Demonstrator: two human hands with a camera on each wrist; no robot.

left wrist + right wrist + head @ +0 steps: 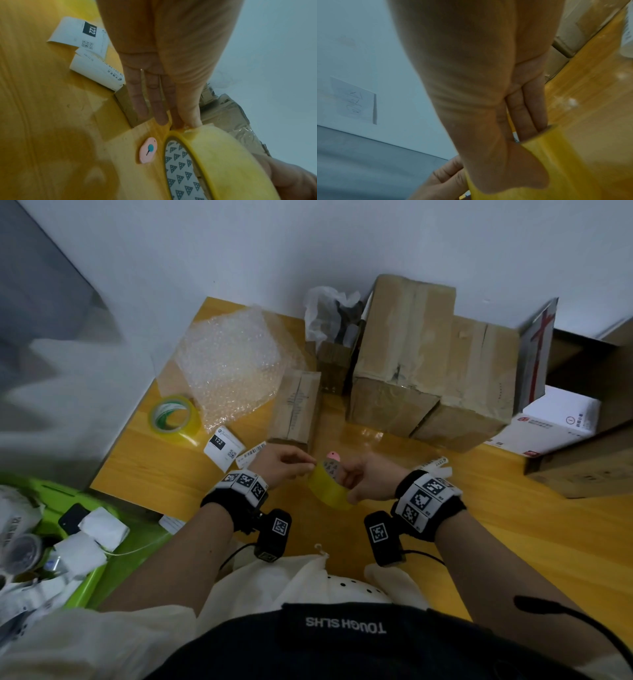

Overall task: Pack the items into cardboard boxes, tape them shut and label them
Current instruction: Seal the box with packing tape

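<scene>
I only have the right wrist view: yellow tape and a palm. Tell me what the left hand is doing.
Observer: The left hand pinches at the outer edge of the tape roll, which the right hand holds.
Operator: Name anything lying near the roll.
Observer: A small pink tool lies on the table just beyond it.
Operator: Report any other tape.
Observer: A spare roll with a green-printed core sits at the table's left, beside the bubble wrap.

wall: plain white | table: glossy yellow wood | left: grey panel, perhaps furniture
</scene>
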